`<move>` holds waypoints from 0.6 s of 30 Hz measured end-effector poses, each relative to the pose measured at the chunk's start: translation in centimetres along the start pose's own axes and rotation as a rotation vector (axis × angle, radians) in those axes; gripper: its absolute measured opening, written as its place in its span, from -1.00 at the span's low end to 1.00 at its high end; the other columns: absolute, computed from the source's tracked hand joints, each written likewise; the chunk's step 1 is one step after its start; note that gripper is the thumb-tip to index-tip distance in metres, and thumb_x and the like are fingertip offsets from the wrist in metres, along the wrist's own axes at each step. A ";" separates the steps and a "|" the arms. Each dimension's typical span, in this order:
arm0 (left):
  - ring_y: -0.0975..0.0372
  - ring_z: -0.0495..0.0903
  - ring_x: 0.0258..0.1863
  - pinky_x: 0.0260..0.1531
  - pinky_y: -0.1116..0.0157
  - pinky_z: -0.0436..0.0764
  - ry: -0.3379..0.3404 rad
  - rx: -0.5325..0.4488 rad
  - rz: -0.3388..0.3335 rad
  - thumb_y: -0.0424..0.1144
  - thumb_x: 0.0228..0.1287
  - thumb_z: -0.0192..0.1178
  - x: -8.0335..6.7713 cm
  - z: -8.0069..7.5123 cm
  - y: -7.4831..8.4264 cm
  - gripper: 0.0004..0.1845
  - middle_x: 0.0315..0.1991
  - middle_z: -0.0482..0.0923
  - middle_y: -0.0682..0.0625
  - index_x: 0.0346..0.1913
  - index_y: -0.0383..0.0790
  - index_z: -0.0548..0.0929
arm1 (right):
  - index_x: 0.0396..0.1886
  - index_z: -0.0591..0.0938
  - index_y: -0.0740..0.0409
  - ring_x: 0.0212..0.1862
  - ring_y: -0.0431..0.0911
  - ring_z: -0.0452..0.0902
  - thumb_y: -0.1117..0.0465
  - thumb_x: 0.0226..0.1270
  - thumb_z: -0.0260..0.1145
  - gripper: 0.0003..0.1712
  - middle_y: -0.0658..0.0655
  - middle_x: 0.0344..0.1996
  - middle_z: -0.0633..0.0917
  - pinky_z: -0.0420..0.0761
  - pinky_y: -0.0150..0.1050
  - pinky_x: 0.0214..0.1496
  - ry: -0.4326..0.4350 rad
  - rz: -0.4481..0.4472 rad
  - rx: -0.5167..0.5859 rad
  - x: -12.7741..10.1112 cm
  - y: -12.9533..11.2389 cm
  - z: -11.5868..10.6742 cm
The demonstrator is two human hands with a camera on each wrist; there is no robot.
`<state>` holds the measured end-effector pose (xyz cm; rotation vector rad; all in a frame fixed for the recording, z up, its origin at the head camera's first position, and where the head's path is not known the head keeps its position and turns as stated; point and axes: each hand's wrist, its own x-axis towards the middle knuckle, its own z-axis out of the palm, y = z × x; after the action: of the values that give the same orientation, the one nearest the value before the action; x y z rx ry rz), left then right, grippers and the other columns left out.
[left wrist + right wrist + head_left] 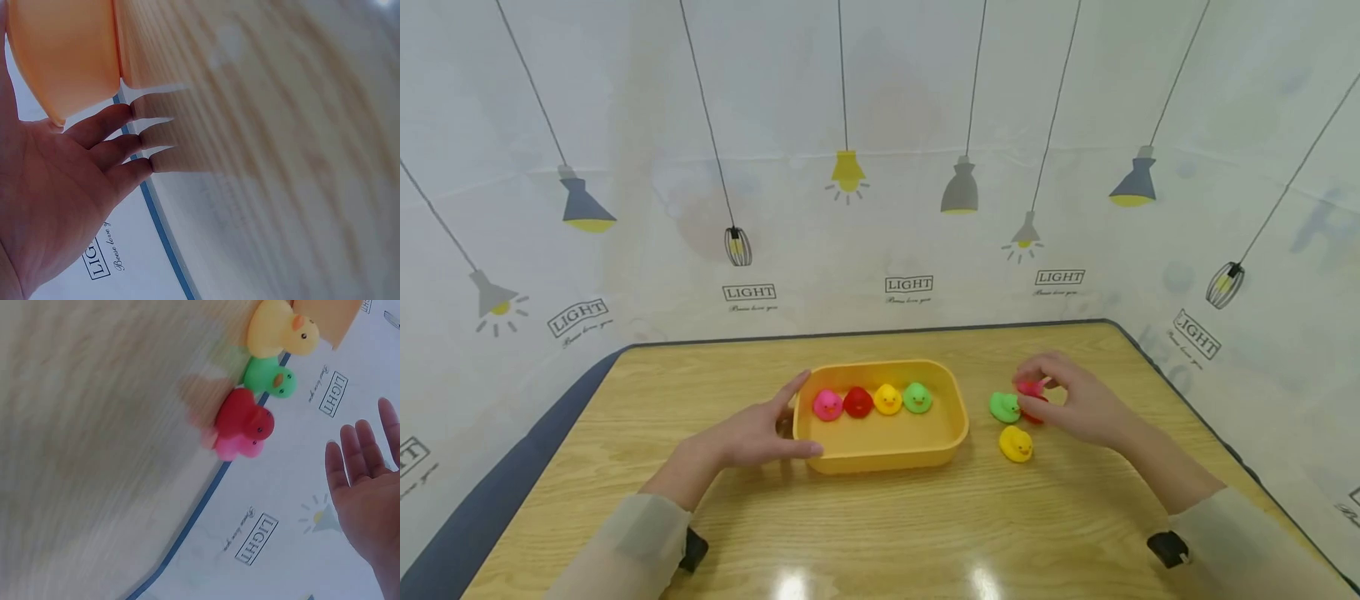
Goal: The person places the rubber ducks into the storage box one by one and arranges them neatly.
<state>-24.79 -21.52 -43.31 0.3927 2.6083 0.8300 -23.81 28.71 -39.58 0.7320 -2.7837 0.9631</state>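
Left hand: the left hand (pixel 758 433) is lying on the tabletop (pixel 880 533) with fingers straight and relaxed, resting against the left end wall of the yellow tray (pixel 952 421), thumb up near the rim; it is gripping nothing.
Yellow tray: it is sitting mid-tabletop, its long axis running left to right.
Row in tray: a pink duck (pixel 827 405), red duck (pixel 857 402), yellow duck (pixel 887 399) and green duck (pixel 917 398) are standing side by side along the tray's far side, all facing the person.
Loose ducks: just right of the tray a loose green duck (pixel 1003 407) and a loose yellow duck (pixel 1016 443) are sitting upright on the tabletop, beaks toward the person; a loose red duck (pixel 245 420) is touching a loose pink duck (pixel 234 446).
Right hand: in the head view the right hand (pixel 1071 406) is curling its fingertips over the loose pink duck, seemingly pinching it; the wrist view shows the palm spread away from the ducks, so I cannot tell the grip for sure.
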 end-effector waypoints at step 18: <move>-0.16 0.57 0.43 0.48 -0.35 0.48 0.003 0.005 0.006 0.50 0.20 0.45 0.1 0.0 -0.1 0.34 0.53 0.52 -0.29 0.81 0.43 -0.26 | 0.17 0.71 0.00 0.07 -0.16 0.63 0.10 0.60 0.44 -0.75 0.13 0.16 0.73 0.71 -0.25 0.12 -0.013 0.113 -0.014 -4.8 4.5 -2.3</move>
<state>-24.90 -21.54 -43.41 0.4008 2.6142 0.8264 -21.85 35.12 -41.38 0.5874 -2.8668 0.9600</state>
